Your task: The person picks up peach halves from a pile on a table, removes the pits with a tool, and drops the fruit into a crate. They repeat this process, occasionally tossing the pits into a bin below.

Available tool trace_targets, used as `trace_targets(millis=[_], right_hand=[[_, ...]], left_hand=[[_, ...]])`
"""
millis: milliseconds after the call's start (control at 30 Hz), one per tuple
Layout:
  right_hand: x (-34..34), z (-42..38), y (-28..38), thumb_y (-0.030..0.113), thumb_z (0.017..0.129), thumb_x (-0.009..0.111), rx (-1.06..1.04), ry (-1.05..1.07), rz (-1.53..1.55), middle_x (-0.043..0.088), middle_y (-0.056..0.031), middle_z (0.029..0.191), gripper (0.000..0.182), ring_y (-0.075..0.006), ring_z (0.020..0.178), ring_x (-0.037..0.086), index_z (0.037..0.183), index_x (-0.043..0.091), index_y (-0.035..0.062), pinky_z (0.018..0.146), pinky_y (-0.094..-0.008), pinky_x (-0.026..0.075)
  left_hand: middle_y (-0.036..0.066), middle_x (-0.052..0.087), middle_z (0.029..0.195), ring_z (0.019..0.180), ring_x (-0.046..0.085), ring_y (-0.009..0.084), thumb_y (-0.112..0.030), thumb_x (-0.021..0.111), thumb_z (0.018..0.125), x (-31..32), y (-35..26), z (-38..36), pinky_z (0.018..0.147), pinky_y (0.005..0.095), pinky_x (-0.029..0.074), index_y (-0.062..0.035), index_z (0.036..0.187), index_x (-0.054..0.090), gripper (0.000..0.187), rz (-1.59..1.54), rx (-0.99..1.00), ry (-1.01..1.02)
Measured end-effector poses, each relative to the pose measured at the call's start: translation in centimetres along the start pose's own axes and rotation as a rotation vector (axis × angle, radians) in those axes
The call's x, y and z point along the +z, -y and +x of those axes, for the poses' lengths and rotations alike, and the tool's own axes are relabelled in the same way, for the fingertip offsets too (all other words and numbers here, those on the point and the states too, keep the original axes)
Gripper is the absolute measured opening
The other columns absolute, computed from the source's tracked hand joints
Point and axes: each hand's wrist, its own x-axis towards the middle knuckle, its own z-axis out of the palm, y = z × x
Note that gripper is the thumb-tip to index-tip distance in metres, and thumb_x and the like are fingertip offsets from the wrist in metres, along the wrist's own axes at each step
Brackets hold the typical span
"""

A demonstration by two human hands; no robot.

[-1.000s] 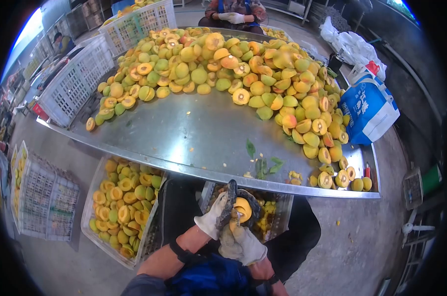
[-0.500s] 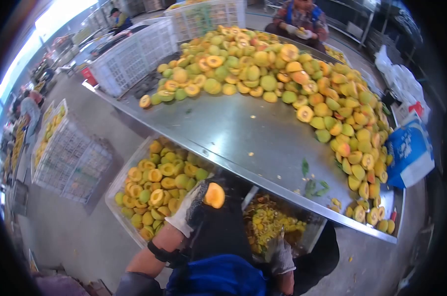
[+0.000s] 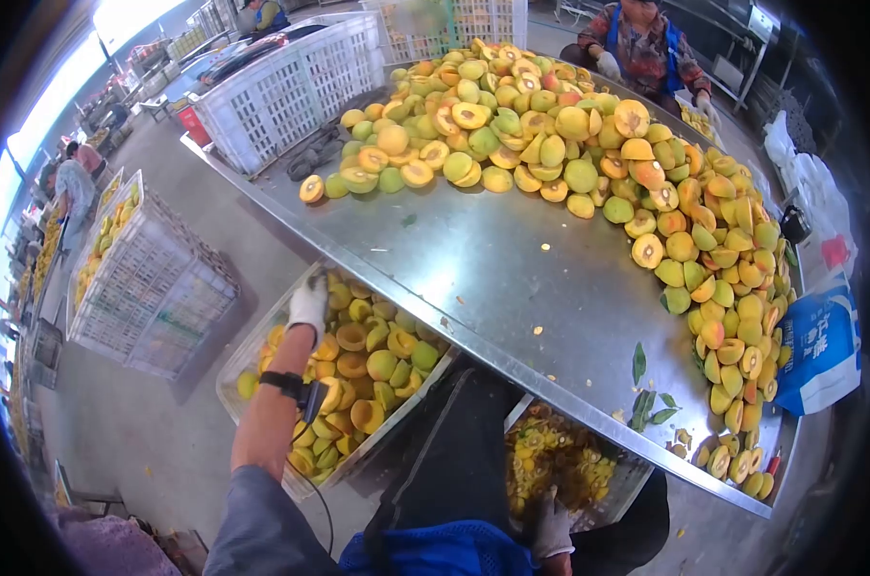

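My left hand point(image 3: 309, 302), in a white glove, reaches over the far left part of a white crate point(image 3: 231, 370) of halved yellow-green fruit point(image 3: 382, 365). Its fingers point away, and what they hold, if anything, is hidden. A black device is strapped to that wrist. My right hand point(image 3: 553, 528), also gloved, is low beside a bin of pits and scraps point(image 3: 550, 461) under the table edge; its fingers are too unclear to read. Above both hands a metal table point(image 3: 473, 259) bears a long heap of halved fruit point(image 3: 569, 125).
White crates point(image 3: 286, 91) stand at the table's back left, and a stacked pair point(image 3: 157, 288) stands on the floor at left. A co-worker point(image 3: 646, 48) sits across the table. A blue-and-white bag point(image 3: 819, 346) hangs at the right edge. Green leaves point(image 3: 643, 408) lie on the metal.
My left hand has moved from near my lap, where it held a fruit half, forward and left over the crate. The whole view has shifted. My right hand stays low by the scraps.
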Motion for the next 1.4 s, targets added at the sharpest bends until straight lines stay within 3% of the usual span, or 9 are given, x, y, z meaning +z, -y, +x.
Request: trace_targets(millis=[267, 333, 567, 733, 800, 1133, 1167, 1300, 1400], right_hand=[[-5.5, 3.3, 4.1, 0.044, 0.097, 0.048, 0.615, 0.052, 0.907, 0.057, -0.0076, 0.066, 0.045, -0.0225, 0.056, 0.055, 0.093, 0.061, 0.0016, 0.055, -0.0341, 0.044], [-6.2, 2.8, 3.0, 0.044, 0.095, 0.049, 0.299, 0.069, 0.472, 0.063, -0.0225, 0.076, 0.047, -0.0411, 0.073, 0.061, 0.098, 0.061, -0.0018, 0.068, -0.0464, 0.048], [-5.4, 2.3, -0.8, 0.039, 0.093, 0.051, 0.379, 0.019, 0.328, 0.061, -0.0345, 0.098, 0.046, -0.0494, 0.100, 0.057, 0.108, 0.058, -0.0040, 0.085, -0.0509, 0.046], [-4.4, 2.0, -1.4, 0.038, 0.096, 0.050, 0.356, -0.036, 0.352, 0.065, -0.0217, 0.083, 0.043, -0.0389, 0.085, 0.063, 0.103, 0.061, -0.0031, 0.077, -0.0405, 0.048], [5.4, 1.7, -8.2, 0.038, 0.095, 0.054, 0.044, -0.078, 0.088, 0.067, -0.0149, 0.083, 0.037, -0.0335, 0.078, 0.065, 0.111, 0.063, 0.0057, 0.073, -0.0441, 0.051], [-11.2, 1.6, 1.4, 0.032, 0.097, 0.049, 0.456, 0.020, 0.442, 0.066, -0.0249, 0.095, 0.032, -0.0419, 0.091, 0.063, 0.108, 0.063, 0.0049, 0.074, -0.0474, 0.051], [-3.6, 1.2, -3.1, 0.026, 0.096, 0.051, 0.122, -0.151, 0.190, 0.066, -0.0186, 0.084, 0.027, -0.0340, 0.078, 0.065, 0.110, 0.062, 0.0058, 0.066, -0.0418, 0.051], [-3.3, 0.2, -1.3, 0.025, 0.094, 0.054, -0.029, -0.592, 0.589, 0.061, -0.0105, 0.075, 0.027, -0.0242, 0.066, 0.059, 0.111, 0.061, 0.0054, 0.059, -0.0373, 0.048], [-12.4, -0.5, 5.7, 0.033, 0.099, 0.047, 0.225, -0.397, 1.342, 0.057, -0.0043, 0.070, 0.037, -0.0183, 0.067, 0.059, 0.102, 0.058, -0.0012, 0.062, -0.0290, 0.046]], left_hand=[[0.002, 0.066, 0.096, 0.075, 0.058, 0.0071, -0.019, 0.051, 0.100, -9.6, -19.5, -11.0, 0.062, 0.0199, 0.044, -0.0030, 0.115, 0.063, 0.025, -0.548, 0.181, 0.240], [0.004, 0.066, 0.099, 0.078, 0.059, 0.0073, -0.010, 0.054, 0.095, -8.4, -25.1, -13.1, 0.065, 0.0205, 0.045, -0.0011, 0.116, 0.061, 0.024, -0.654, 0.336, 0.401], [0.016, 0.067, 0.098, 0.090, 0.067, 0.0289, -0.009, 0.070, 0.078, 6.1, -40.6, -16.0, 0.081, 0.0355, 0.052, -0.0031, 0.108, 0.063, 0.031, -0.156, 0.874, 0.755], [0.019, 0.066, 0.101, 0.094, 0.065, 0.0336, -0.023, 0.070, 0.080, 20.4, -46.9, -18.6, 0.083, 0.0402, 0.051, -0.0045, 0.121, 0.057, 0.047, 0.124, 0.983, 0.664], [0.023, 0.062, 0.109, 0.099, 0.062, 0.0368, -0.023, 0.071, 0.079, 23.4, -48.5, -20.0, 0.085, 0.0431, 0.051, -0.0050, 0.123, 0.053, 0.051, 0.256, 0.967, 0.690], [0.019, 0.066, 0.102, 0.095, 0.065, 0.0318, -0.019, 0.076, 0.072, 20.3, -47.0, -22.5, 0.083, 0.0401, 0.051, -0.0030, 0.119, 0.051, 0.056, -0.104, 0.735, 0.844], [0.016, 0.067, 0.101, 0.095, 0.066, 0.0274, -0.017, 0.076, 0.073, 19.0, -46.2, -22.5, 0.084, 0.0366, 0.051, -0.0014, 0.118, 0.053, 0.053, -0.242, 0.803, 0.891], [0.012, 0.065, 0.108, 0.102, 0.062, 0.0171, 0.001, 0.070, 0.076, 8.1, -44.3, -26.2, 0.091, 0.0294, 0.050, 0.0023, 0.119, 0.057, 0.045, -0.503, 0.628, 1.179], [0.012, 0.062, 0.116, 0.107, 0.060, 0.0187, 0.008, 0.068, 0.076, 1.6, -40.4, -31.2, 0.097, 0.0310, 0.049, 0.0043, 0.123, 0.055, 0.049, -0.546, 0.591, 1.235]])
